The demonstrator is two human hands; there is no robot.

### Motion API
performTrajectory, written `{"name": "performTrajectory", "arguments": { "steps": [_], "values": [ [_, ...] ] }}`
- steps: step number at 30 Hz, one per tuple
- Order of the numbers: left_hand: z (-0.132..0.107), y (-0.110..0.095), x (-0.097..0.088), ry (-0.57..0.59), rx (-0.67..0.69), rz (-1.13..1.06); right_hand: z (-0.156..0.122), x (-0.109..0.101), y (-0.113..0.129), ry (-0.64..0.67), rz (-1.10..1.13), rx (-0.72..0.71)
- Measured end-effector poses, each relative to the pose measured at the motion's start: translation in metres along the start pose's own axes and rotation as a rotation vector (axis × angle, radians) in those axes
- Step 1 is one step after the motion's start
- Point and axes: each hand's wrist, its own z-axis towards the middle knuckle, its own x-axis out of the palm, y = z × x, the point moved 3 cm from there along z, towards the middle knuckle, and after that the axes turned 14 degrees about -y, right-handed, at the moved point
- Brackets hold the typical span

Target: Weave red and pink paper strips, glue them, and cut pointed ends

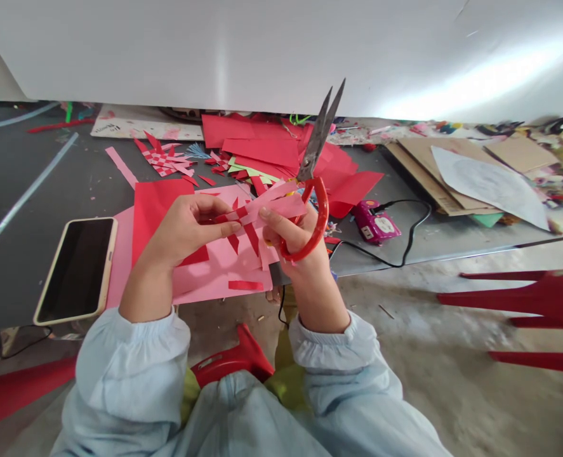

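My right hand point(296, 236) is closed through the red handles of a pair of scissors point(315, 152), whose grey blades point up and away, slightly parted. Its fingertips also pinch the right side of a small woven piece of red and pink paper strips point(255, 217). My left hand point(186, 227) pinches the left side of that same woven piece. Both hands hold it just above a pink paper sheet point(214, 279) and a red sheet point(153, 204) lying on the dark table point(19, 254).
A phone point(77, 270) with a dark screen lies at the left. A finished woven piece point(164, 158), red paper sheets point(262, 143), a magenta glue gun point(374, 222) with black cable and cardboard point(433, 165) sit beyond. Red stool legs point(523, 298) lie on the floor at right.
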Motion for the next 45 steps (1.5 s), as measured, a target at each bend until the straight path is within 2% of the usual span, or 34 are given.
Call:
{"name": "performTrajectory", "arguments": {
  "steps": [4,7,9,13,15,18,22,25,30,32,35,37,40,45],
  "values": [
    [0.000,0.001,0.001,-0.005,0.016,-0.016,-0.001,0.001,0.005,-0.051,0.038,-0.005],
    [0.001,0.001,0.001,-0.050,0.116,-0.003,0.001,0.000,0.010,-0.089,0.105,0.019],
    [0.000,-0.002,-0.002,-0.174,0.316,0.079,0.003,-0.001,0.013,-0.109,0.165,0.035],
    [-0.010,-0.010,-0.008,-0.547,0.832,0.366,0.007,-0.007,0.019,-0.114,0.222,0.016],
    [-0.014,-0.010,-0.009,-0.625,0.957,0.481,0.008,-0.008,0.020,-0.107,0.200,-0.002],
    [-0.019,-0.009,-0.008,-0.659,1.033,0.573,0.006,-0.007,0.022,-0.074,0.176,-0.002],
    [-0.023,-0.007,-0.007,-0.610,1.127,0.470,0.001,-0.003,0.022,-0.041,0.187,0.004],
    [-0.024,-0.006,-0.005,-0.669,1.161,0.558,0.000,-0.003,0.021,-0.039,0.191,0.020],
    [-0.030,-0.009,-0.004,-0.712,1.398,0.569,0.002,-0.005,0.019,-0.027,0.160,0.080],
    [-0.031,-0.009,-0.005,-0.691,1.359,0.578,0.002,-0.005,0.019,-0.016,0.152,0.099],
    [-0.026,-0.002,-0.008,-0.605,1.120,0.576,0.002,-0.004,0.021,-0.015,0.156,0.138],
    [-0.023,0.002,-0.010,-0.572,1.042,0.517,0.001,-0.004,0.023,-0.023,0.154,0.160],
    [-0.022,0.003,-0.008,-0.604,1.164,0.496,0.000,-0.005,0.026,-0.046,0.158,0.173],
    [-0.028,-0.003,-0.002,-0.741,1.437,0.679,0.000,-0.007,0.026,-0.060,0.186,0.168]
  ]
}}
